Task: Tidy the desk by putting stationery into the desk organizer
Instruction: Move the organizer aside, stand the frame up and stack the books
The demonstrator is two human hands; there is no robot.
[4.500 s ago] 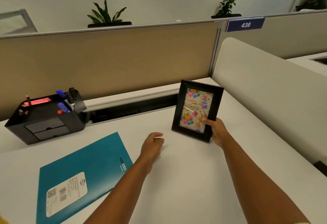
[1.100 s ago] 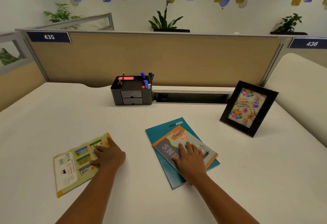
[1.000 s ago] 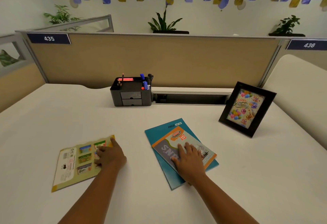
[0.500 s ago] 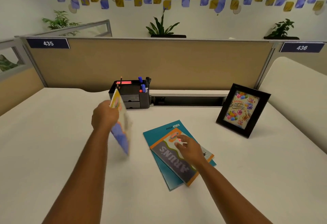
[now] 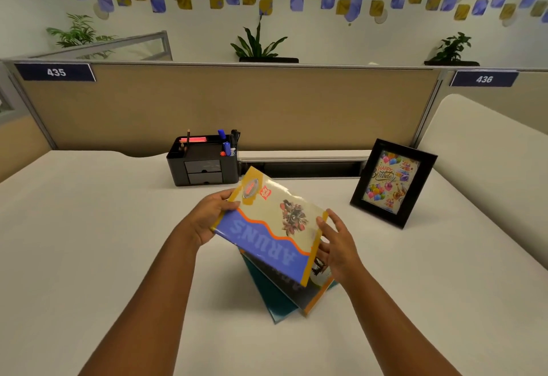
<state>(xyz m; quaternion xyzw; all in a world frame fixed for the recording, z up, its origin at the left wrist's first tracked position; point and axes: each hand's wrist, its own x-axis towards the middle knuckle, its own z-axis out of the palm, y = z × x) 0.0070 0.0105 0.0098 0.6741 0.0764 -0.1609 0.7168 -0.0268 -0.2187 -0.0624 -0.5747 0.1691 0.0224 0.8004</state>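
My left hand (image 5: 209, 215) grips the left edge of a yellow and blue notebook (image 5: 272, 224) and holds it tilted above the desk. My right hand (image 5: 336, 243) touches its right edge with fingers spread. Beneath it lie a grey notebook with an orange border (image 5: 308, 294) and a teal book (image 5: 271, 295), stacked on the white desk (image 5: 89, 242). The black desk organizer (image 5: 203, 162) stands at the back with pencils, a pink item and blue markers in it.
A black picture frame (image 5: 394, 182) with a birthday card leans at the right. A beige partition (image 5: 237, 105) closes the back of the desk, with a cable slot (image 5: 302, 165) along its foot. A white curved panel (image 5: 486, 153) borders the right side.
My left hand lifted the yellow notebook from the left of the desk and carried it over the stack. My right hand left the grey notebook's cover and came up to the yellow notebook's right edge.
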